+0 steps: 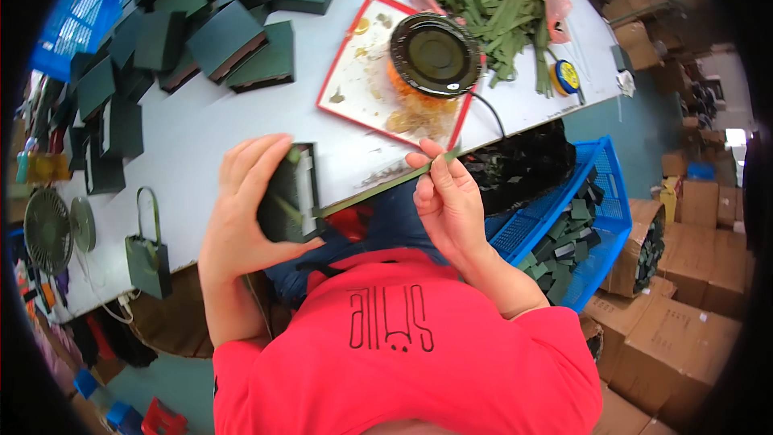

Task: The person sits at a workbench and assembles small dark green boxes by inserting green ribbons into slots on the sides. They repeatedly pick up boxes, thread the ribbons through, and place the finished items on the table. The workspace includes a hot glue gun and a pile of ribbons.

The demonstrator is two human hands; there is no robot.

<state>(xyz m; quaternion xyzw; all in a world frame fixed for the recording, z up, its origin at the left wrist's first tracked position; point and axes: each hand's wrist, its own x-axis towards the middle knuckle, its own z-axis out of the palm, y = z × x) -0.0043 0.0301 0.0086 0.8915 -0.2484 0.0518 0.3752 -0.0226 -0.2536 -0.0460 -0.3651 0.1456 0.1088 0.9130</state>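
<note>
My left hand (pixel 233 213) grips a small dark green box (pixel 278 208) at the table's near edge, thumb below and fingers above. Its side turned to the right shows a pale strip. A narrow green ribbon (pixel 370 192) stretches from the box to my right hand (pixel 452 197), which pinches its far end between thumb and fingers. Whether the ribbon is fixed to the box I cannot tell. Beyond my hands, a round black-rimmed pot (pixel 435 55) with an orange side stands on a white, red-edged board (pixel 354 89) stained with yellow-brown residue.
Many dark green boxes (pixel 229 40) are heaped at the far left. Loose green ribbons (pixel 499 8) spill from a pink bag (pixel 555 0). One box with a ribbon handle (pixel 149 262) stands at left, near fans (pixel 50 229). A blue crate (pixel 608 217) holds small green pieces, beside cartons (pixel 684 338).
</note>
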